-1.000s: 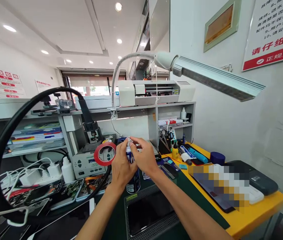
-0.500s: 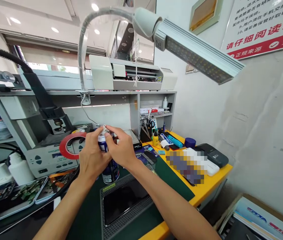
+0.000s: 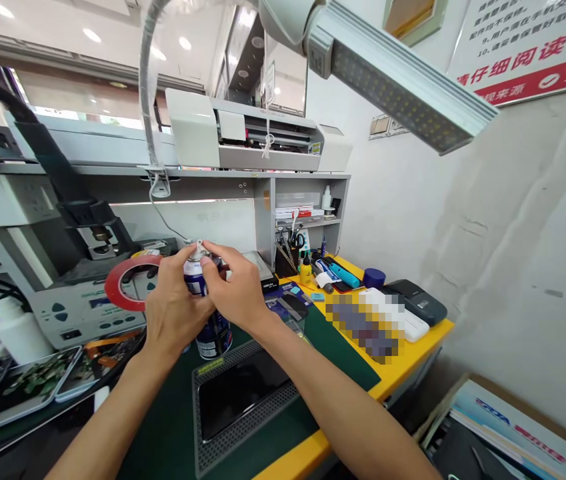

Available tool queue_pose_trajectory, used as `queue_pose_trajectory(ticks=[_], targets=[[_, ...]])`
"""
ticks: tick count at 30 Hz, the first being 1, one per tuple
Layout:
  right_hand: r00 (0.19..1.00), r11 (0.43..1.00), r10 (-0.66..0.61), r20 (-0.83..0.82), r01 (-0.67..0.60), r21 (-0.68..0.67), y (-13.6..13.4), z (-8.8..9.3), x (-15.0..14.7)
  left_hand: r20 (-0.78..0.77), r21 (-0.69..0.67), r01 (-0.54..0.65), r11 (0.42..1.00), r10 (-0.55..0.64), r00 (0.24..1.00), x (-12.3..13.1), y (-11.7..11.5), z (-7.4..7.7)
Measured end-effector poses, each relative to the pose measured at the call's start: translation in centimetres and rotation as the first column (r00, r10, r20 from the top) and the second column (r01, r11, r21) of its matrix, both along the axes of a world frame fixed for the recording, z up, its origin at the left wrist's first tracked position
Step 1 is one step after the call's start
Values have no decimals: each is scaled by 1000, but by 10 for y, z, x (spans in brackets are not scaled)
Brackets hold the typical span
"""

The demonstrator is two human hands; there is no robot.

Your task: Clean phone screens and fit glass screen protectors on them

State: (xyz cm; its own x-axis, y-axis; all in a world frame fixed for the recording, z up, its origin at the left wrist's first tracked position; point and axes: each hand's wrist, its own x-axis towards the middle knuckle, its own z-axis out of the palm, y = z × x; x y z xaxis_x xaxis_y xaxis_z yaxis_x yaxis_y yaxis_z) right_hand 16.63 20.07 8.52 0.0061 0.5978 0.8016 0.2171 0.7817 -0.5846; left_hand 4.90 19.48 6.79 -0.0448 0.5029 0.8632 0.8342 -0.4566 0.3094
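A blue spray can [image 3: 211, 333] stands upright above the green mat [image 3: 173, 427]. My left hand [image 3: 173, 310] is wrapped round its body. The fingers of my right hand [image 3: 235, 287] are pinched at the can's white nozzle top [image 3: 194, 251]. A roll of red tape [image 3: 125, 283] hangs just left of my left hand. Below the can lies a black phone on a perforated grey pad [image 3: 243, 400].
A grey station box [image 3: 83, 310] and a white bottle [image 3: 20, 330] stand to the left, with trays of phone parts [image 3: 33, 380] in front. A lamp head [image 3: 403, 73] hangs overhead. Small tools, bottles and dark devices [image 3: 415, 300] lie on the yellow desk at right.
The view has swung right and down a little. Both hands stay on the can, which has shifted slightly left in the picture.
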Motion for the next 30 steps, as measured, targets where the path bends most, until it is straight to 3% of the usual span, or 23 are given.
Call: queue_pose_trajectory(ticks=[19, 30], targets=[[1000, 1000, 18, -15, -18, -10, 0, 1, 0, -36, -32, -20, 999, 19, 999, -1, -2, 3], [986, 980, 46, -161, -76, -184, 8, 13, -7, 3, -84, -26, 996, 26, 1000, 1, -5, 2]])
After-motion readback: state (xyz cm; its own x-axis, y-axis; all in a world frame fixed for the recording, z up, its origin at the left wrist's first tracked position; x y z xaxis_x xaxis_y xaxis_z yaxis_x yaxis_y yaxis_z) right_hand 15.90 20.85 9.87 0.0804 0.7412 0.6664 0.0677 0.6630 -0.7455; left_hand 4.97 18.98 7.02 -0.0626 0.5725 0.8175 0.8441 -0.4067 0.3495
